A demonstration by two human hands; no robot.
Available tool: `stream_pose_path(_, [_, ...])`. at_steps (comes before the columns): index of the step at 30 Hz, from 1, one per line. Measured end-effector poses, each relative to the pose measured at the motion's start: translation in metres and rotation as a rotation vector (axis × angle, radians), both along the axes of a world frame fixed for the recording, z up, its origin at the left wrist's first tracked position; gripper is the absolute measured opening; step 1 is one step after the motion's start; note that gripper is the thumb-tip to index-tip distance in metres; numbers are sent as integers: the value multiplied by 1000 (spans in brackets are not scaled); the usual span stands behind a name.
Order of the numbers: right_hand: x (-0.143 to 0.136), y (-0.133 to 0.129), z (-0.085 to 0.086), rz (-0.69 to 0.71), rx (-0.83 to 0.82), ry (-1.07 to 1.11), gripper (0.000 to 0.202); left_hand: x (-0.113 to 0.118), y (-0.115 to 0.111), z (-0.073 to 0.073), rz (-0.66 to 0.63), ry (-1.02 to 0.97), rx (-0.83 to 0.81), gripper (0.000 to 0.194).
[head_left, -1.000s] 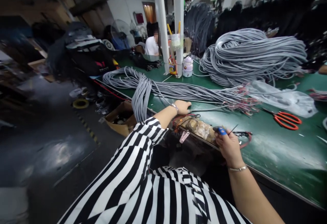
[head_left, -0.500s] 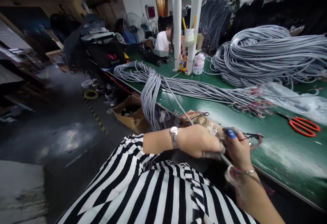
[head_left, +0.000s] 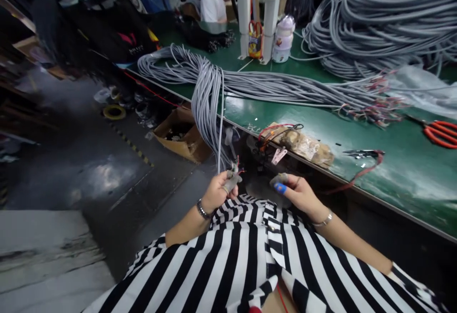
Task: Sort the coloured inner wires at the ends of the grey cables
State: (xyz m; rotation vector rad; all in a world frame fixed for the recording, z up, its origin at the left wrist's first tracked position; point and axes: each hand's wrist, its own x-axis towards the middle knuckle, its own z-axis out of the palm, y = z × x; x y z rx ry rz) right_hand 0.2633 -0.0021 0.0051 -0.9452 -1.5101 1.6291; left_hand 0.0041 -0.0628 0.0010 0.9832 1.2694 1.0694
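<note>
My left hand (head_left: 222, 188) pinches the end of a grey cable (head_left: 220, 137), and thin red and white wires stick out above its fingers. That cable hangs down from the bundle of grey cables (head_left: 271, 87) on the green table. To the right, my right hand (head_left: 294, 191) is held apart from it with thumb and fingertips together; whether anything small is between them cannot be seen. Grey covers sit on fingertips of both hands, and blue tape wraps one right digit. A pink clip (head_left: 279, 155) and a taped block (head_left: 303, 144) are at the table edge beyond my hands.
Small cutters (head_left: 364, 153) and orange-handled scissors (head_left: 441, 133) lie on the green table (head_left: 403, 180). A large coil of grey cable (head_left: 385, 23) is at the back right. An open cardboard box (head_left: 185, 144) stands below the edge. A person in white (head_left: 213, 0) is beyond the posts.
My hands have moved apart, the left one going left and down with the cable end. My right hand has moved left, off the cable. The view has tilted down.
</note>
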Motion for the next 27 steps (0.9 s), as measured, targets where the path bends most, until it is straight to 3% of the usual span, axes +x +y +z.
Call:
stream_pose_path(3, [-29,-1,-2,102,-82,12,25,1,4,-8,37,-77,55,47])
stream_pose_path(6, [-48,4,1,86,-149,61,27,7,6,-19,85,-110,177,46])
stream_pose_path(9, [-59,5,5,36,-124,108,28,11,10,-25,105,-99,175,45])
stream_pose_path(18, [-58,-6,1,-149,134,-122,30,34,30,-5,50,-148,22,39])
stream_pose_path(27, [-57,-4,2,-253,201,-152,19,50,30,-10,37,-97,99,32])
